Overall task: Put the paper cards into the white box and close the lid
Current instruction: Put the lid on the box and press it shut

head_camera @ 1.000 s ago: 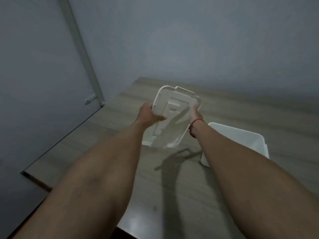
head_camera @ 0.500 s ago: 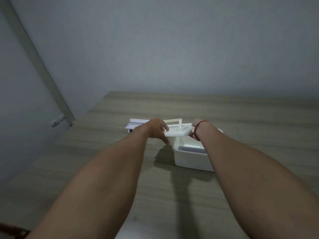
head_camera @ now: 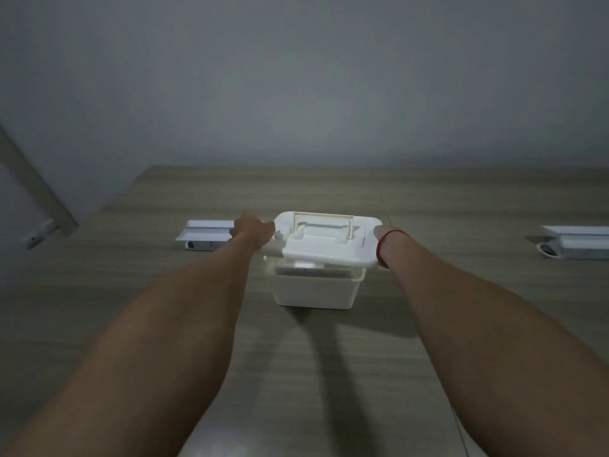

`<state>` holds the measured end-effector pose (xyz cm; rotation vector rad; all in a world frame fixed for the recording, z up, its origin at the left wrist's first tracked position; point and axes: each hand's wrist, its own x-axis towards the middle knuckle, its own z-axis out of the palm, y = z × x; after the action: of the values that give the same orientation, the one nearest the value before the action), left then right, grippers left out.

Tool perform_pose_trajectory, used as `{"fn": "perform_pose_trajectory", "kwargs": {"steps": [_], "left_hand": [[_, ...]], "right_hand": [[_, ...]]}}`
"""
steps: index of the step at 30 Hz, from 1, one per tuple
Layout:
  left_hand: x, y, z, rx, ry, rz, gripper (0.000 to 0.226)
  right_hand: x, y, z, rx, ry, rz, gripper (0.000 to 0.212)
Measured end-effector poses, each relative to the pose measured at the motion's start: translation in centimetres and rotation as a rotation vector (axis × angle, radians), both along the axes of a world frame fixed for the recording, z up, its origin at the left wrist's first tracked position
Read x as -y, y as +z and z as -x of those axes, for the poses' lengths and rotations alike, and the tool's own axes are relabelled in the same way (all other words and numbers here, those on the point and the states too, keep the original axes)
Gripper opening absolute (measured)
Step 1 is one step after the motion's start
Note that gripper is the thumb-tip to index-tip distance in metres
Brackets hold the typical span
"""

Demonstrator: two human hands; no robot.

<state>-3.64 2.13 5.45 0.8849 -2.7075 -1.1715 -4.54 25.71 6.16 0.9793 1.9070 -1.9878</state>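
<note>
The white box stands on the wooden table in front of me. Its white lid, with a flat handle on top, hangs level just above the box, and a narrow gap shows at the near edge. Through that gap I glimpse a pale stack of paper cards inside. My left hand grips the lid's left end. My right hand, a red string at its wrist, grips the right end; its fingers are mostly hidden behind the lid.
A small white device with a raised flap lies on the table to the left of the box. A similar white device lies at the far right edge. A grey wall rises behind the table.
The lid has gone from upright and left of the box, to tilted flat, to centred right above the box. The view has swung right, bringing the right-hand device into sight.
</note>
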Motion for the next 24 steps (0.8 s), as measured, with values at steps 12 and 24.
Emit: {"fn": "perform_pose_trajectory", "kwargs": {"steps": [12, 24], "left_hand": [[-2.3, -4.7, 4.3, 0.05, 0.114, -0.146, 0.045], [-0.5, -10.0, 7.0, 0.065, 0.152, -0.156, 0.046]], "right_hand": [[-0.3, -5.1, 4.9, -0.04, -0.023, -0.15, 0.062], [2.5, -10.2, 8.2, 0.001, 0.0, -0.335, 0.047]]}}
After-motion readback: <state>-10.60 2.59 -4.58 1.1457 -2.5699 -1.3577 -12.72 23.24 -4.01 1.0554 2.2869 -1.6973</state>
